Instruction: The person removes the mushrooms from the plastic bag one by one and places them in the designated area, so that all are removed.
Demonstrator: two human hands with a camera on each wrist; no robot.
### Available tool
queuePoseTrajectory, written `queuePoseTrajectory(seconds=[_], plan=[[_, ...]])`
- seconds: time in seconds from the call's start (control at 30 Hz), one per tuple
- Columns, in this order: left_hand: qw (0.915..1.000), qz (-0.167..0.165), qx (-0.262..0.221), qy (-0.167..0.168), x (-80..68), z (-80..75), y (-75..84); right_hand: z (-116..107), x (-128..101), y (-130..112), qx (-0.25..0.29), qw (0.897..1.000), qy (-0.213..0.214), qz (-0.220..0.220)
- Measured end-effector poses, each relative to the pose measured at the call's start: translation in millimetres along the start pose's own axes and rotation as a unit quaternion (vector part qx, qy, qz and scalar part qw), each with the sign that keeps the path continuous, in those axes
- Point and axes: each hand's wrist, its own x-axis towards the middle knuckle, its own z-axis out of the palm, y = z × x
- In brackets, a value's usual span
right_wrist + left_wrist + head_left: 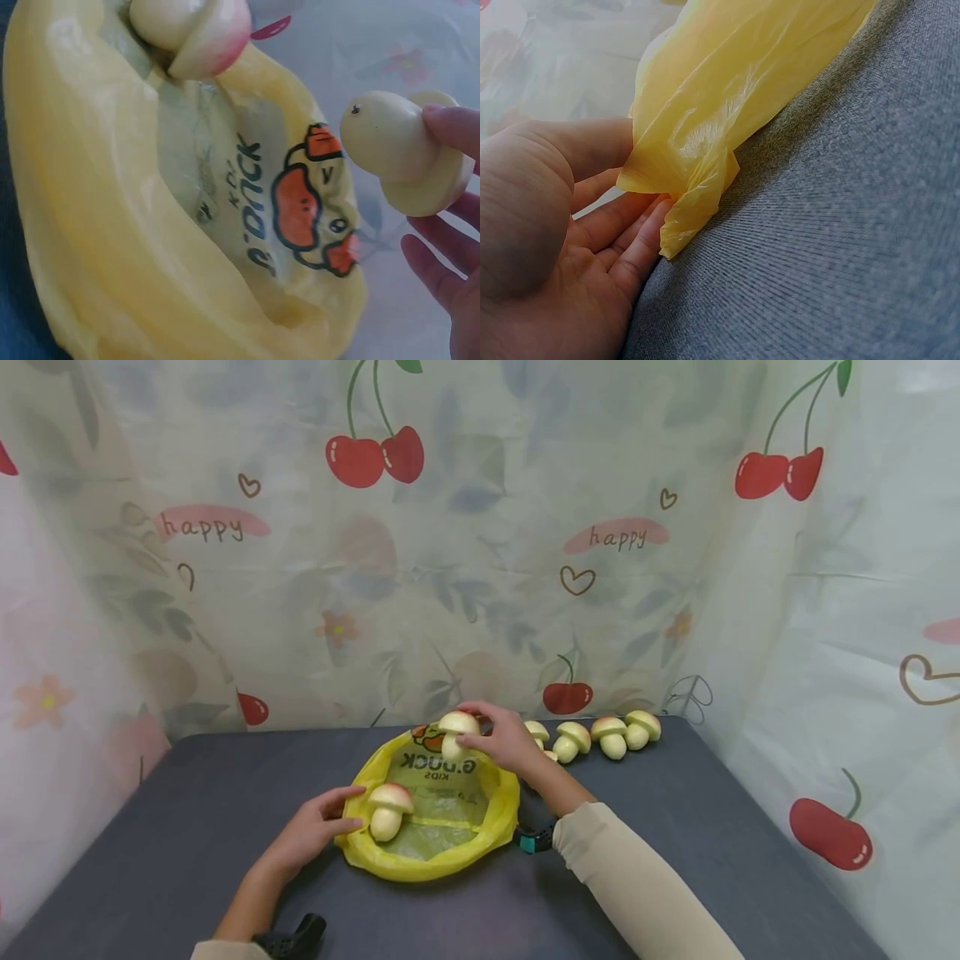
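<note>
A yellow plastic bag (431,864) with a printed duck lies on the table, its mouth spread wide. My left hand (311,831) holds the bag's left edge between thumb and fingers; the thumb tip is hidden behind the plastic in the left wrist view. Close by those fingers, inside the rim, is a toy mushroom (387,814) with a pale stem and reddish cap. Another toy mushroom (397,146) is pinched by my right hand (504,739), above the bag's far side. In the right wrist view its pale stem end faces the bag.
Several more toy mushrooms (611,737) stand along the table's back right, partly covered by my right hand and forearm. The dark table (187,827) ends at a hanging curtain (480,552) with printed cherries; curtains also hang at both sides.
</note>
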Motion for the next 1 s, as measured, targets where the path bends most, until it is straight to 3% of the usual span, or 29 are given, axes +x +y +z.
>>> queuePoseTrajectory(seconds=[0.47, 1.0], plan=[[1.0, 0.001, 0.002, -0.003, -0.2, -0.6, 0.9, -48, -41, 15, 0.006, 0.998, 0.063, -0.009], [0.9999, 0.002, 0.002, -0.01, -0.3, -0.2, 3.5, -76, -95, 47, -0.012, 0.992, 0.123, 0.016]])
